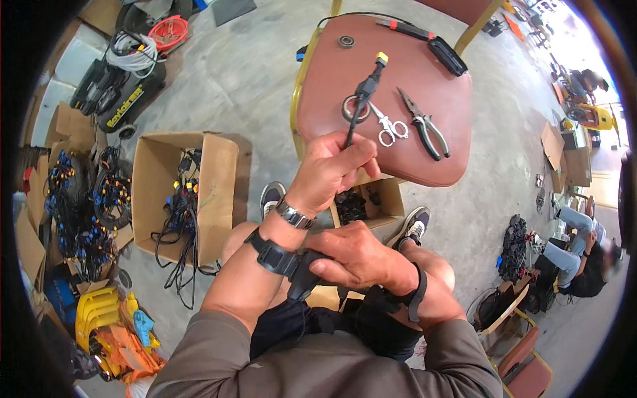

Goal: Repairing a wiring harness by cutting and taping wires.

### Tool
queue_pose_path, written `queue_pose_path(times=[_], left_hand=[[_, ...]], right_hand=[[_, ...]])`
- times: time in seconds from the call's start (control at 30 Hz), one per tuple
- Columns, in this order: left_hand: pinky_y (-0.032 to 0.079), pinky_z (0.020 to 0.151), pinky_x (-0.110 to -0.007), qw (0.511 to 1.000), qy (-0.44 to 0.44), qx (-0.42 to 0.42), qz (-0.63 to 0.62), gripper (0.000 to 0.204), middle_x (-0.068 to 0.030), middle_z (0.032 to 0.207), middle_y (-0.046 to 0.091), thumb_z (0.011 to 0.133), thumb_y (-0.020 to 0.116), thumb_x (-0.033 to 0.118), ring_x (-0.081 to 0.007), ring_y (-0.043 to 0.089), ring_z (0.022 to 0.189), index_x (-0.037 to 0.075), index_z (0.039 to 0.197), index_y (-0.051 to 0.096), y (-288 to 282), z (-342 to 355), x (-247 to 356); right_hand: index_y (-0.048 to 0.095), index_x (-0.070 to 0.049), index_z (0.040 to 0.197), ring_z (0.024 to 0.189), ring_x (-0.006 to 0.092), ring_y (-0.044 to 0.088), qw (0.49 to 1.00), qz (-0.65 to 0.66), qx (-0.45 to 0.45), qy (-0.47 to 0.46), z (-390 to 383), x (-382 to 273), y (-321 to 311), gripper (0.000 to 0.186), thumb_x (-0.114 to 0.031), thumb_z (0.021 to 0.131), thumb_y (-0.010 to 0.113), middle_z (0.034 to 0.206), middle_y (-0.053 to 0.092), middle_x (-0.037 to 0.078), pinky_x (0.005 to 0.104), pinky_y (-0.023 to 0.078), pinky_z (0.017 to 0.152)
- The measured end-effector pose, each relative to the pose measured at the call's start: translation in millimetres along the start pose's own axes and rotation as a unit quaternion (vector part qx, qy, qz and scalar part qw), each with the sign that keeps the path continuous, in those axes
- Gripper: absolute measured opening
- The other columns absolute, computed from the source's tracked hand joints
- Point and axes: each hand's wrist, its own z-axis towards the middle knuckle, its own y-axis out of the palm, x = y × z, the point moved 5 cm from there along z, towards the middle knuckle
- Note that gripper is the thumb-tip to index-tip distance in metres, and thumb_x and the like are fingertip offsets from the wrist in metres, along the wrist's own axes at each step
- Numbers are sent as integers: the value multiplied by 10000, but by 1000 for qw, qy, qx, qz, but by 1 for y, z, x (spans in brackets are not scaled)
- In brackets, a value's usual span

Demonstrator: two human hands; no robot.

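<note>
I see the bare right hand (352, 255) down below the red-brown padded chair seat (325, 109); its fingers curl by a black plastic block (305, 277), but I can't tell if they grip it. Closer to the seat, the bare left hand (337, 166) pinches a thin black cable (352, 129). The yellow plug (381, 58) is already on its end; what's left, I can't tell. The cable pokes up past those fingers, over the seat, where silver scissors (383, 122) and black-and-grey pliers (417, 119) lie unused.
</note>
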Motion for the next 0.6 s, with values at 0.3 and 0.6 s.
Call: queue_pose_path(times=[0.3, 0.6], left_hand=[[272, 416, -183, 1000, 0, -2, 15, 383, -110, 757, 672, 932, 624, 408, -41, 386, 439, 28, 896, 661, -9, 7, 3], [268, 426, -190, 993, -49, -81, 67, 401, -90, 730, 665, 1008, 492, 376, -31, 365, 457, 22, 924, 661, 16, -2, -11]], right_hand=[[548, -14, 1127, 688, 360, 579, 999, -24, -40, 28, 3, -8, 1, 457, -327, 839, 714, 785, 543, 138, 420, 475, 596], [527, 12, 1143, 671, 360, 612, 992, -67, -107, -2, -7, -18, 7, 511, -248, 765, 753, 742, 561, 136, 438, 481, 557]])
